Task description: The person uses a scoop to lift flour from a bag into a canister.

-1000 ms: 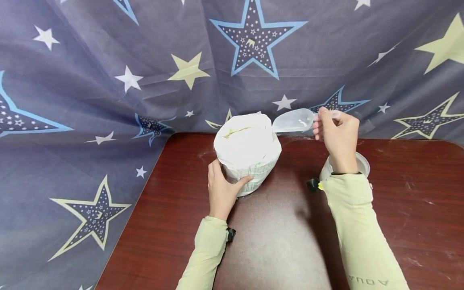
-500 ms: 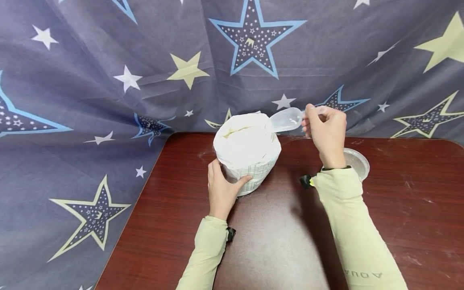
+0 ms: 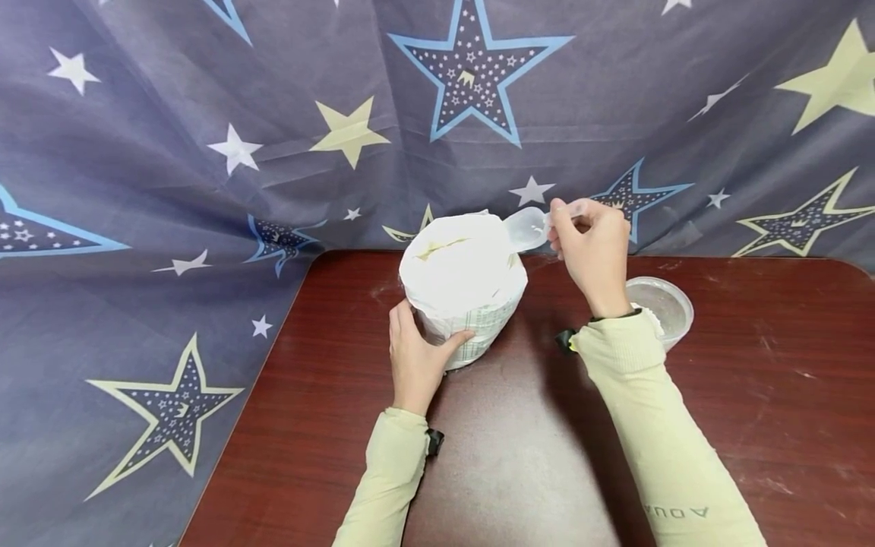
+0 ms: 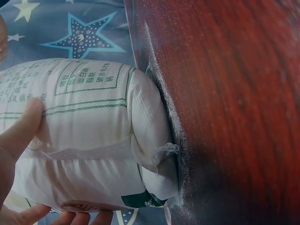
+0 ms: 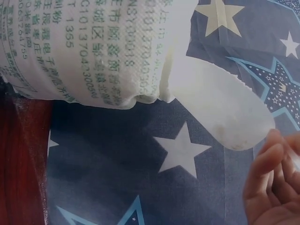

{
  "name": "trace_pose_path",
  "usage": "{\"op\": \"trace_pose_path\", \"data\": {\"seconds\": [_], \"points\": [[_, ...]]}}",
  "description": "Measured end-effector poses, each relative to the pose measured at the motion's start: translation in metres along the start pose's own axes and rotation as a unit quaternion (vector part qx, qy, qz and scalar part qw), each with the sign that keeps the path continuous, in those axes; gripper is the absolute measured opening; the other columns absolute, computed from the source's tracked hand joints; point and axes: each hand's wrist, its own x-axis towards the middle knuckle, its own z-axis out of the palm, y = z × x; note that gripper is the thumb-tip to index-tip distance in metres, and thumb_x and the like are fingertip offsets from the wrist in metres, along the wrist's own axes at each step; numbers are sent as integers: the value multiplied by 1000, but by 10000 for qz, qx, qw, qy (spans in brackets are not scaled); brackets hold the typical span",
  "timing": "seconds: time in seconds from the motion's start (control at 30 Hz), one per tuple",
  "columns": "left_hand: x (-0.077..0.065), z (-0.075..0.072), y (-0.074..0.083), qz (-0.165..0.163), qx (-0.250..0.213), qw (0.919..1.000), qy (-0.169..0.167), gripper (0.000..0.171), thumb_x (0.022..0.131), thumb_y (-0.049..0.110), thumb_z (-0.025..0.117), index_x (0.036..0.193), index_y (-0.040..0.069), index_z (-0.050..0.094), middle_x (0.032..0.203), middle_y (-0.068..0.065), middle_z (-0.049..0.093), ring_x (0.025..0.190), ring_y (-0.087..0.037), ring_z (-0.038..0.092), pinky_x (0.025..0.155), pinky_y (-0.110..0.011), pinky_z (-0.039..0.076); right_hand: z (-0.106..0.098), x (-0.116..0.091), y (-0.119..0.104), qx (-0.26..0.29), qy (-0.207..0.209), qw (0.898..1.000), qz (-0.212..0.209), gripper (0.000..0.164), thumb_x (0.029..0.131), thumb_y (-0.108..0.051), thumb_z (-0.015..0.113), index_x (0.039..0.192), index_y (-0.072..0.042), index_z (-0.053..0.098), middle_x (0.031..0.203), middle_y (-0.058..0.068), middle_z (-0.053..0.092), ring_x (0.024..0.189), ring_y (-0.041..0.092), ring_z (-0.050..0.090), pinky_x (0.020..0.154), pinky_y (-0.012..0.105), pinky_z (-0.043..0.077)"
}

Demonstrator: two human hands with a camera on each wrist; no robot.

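An open-topped white flour bag [image 3: 488, 323] with green print stands on the table, its mouth rolled outward. My left hand [image 3: 418, 361] grips its near left side, thumb in front and fingers round the left; the left wrist view shows the bag's folded bottom edge [image 4: 152, 126]. My right hand [image 3: 591, 254] pinches the handle of a translucent plastic scoop [image 3: 525, 229] at the bag's right rim. In the right wrist view, the front end of the scoop [image 5: 225, 105] passes inside the bag's mouth and is hidden there. White glare hides the contents' surface.
A round clear tub [image 3: 687, 313] stands right of the bag, partly hidden by my right sleeve. Its contents are hard to make out. White powder [image 4: 173, 117] lies on the reddish-brown table [image 3: 772, 395] by the bag. A star-patterned cloth [image 3: 273, 197] hangs behind and left.
My right hand has moved left with the scoop, and more of the scoop's front has gone into the bag's mouth. The tub is more exposed. My left hand keeps its hold.
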Motion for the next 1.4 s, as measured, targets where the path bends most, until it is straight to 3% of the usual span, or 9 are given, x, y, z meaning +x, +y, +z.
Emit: {"op": "trace_pose_path", "data": {"seconds": [0.33, 0.77, 1.17, 1.4], "points": [[1, 1, 2, -1, -11, 10000, -21, 94, 63, 56, 89, 133, 9, 46, 124, -8, 50, 117, -29, 53, 98, -46, 47, -1, 1, 4, 312, -112, 9994, 49, 34, 97, -24, 63, 79, 3, 73, 62, 3, 64, 46, 2, 56, 47, 16, 48], [0, 2, 2, 51, -50, 10000, 19, 94, 63, 55, 89, 133, 8, 46, 123, -9, 50, 116, -29, 54, 97, -47, 47, 9, -1, 6, 46, -272, 9995, -140, 35, 98, -26, 63, 75, -1, 71, 64, 14, 65, 47, 5, 55, 48, 16, 46], [-1, 1, 0, -7, -82, 10000, 0, 94, 64, 53, 90, 134, 8, 46, 124, -9, 50, 118, -29, 54, 99, -46, 46, 29, -4, 11, -255, -715, 9971, -97, 34, 98, -25, 62, 73, -3, 69, 64, 14, 66, 52, 27, 62, 46, 19, 45], [-1, 1, 1, 56, -90, 9999, 45, 94, 63, 52, 90, 132, 7, 47, 123, -10, 50, 117, -30, 54, 99, -46, 46, 39, -4, 10, -703, -1135, 9910, -30, 34, 97, -27, 63, 73, -5, 71, 62, 7, 66, 54, 17, 59, 55, 23, 41]]}}
